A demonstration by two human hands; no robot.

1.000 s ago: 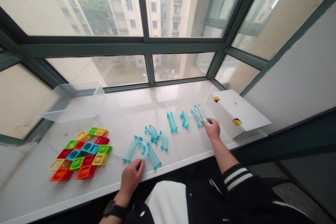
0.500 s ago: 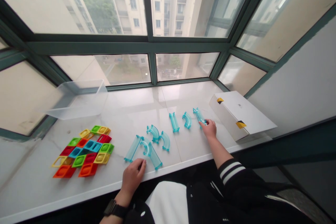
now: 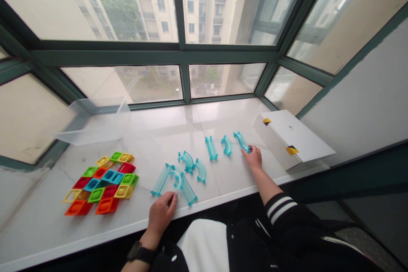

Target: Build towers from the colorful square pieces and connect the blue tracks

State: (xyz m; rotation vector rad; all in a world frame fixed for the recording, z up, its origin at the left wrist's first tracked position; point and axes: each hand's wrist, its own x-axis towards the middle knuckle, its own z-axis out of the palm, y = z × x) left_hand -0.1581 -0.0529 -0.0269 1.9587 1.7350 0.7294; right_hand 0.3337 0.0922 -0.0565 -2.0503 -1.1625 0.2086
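At the right of the group, my right hand [image 3: 253, 158] is closed on the near end of a clear blue straight track piece [image 3: 241, 139], which lies on the counter. Left of it are a curved track piece [image 3: 227, 145] and another straight track piece [image 3: 211, 148]. My left hand [image 3: 162, 212] rests with curled fingers at the counter's front edge, nothing visible in it. Just beyond it lie two longer straight track pieces [image 3: 161, 180], [image 3: 188, 191] with a small curve [image 3: 177, 177] between them. Two more curved pieces [image 3: 186, 161], [image 3: 200, 171] sit close by.
Colourful hollow blocks [image 3: 110, 190] in red, green, yellow, blue and orange lie grouped on the left. Behind them stands a clear plastic bin [image 3: 92, 138]. A white box [image 3: 296, 138] with yellow-black tape is at the right. Windows border the white counter [image 3: 159, 129].
The far end of the straight track piece in my right hand has shifted slightly left and down, and my right fingers have moved a little. My left hand stays in place.
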